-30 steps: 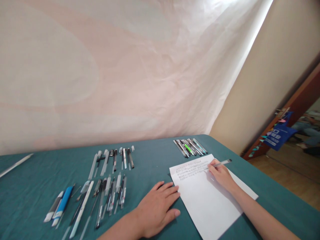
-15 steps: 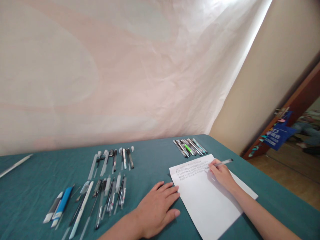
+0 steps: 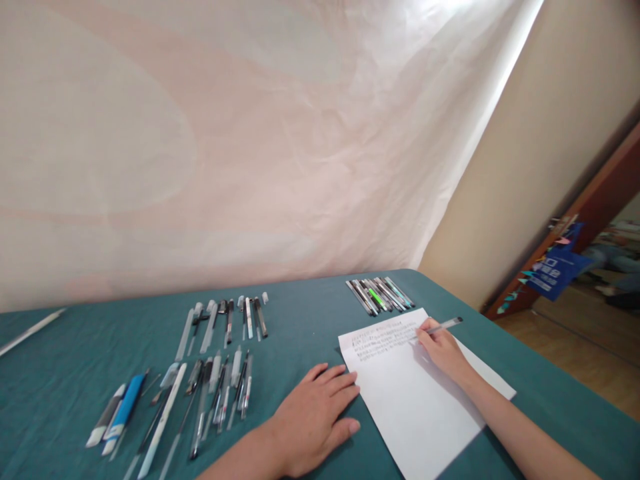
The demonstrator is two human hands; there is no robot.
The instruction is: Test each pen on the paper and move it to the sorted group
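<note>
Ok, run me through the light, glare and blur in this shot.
Head view: light blows out the white sheet at the top right; the right hand, holding a pen, casts a soft shadow on the paper; the writing there is too small and soft to read; the wide lens tilts the edge of the wall, and the doorway looks soft.

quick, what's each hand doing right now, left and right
Left hand: open, flat on the green tablecloth beside the paper.
Right hand: closed on a pen, tip at the paper.
</note>
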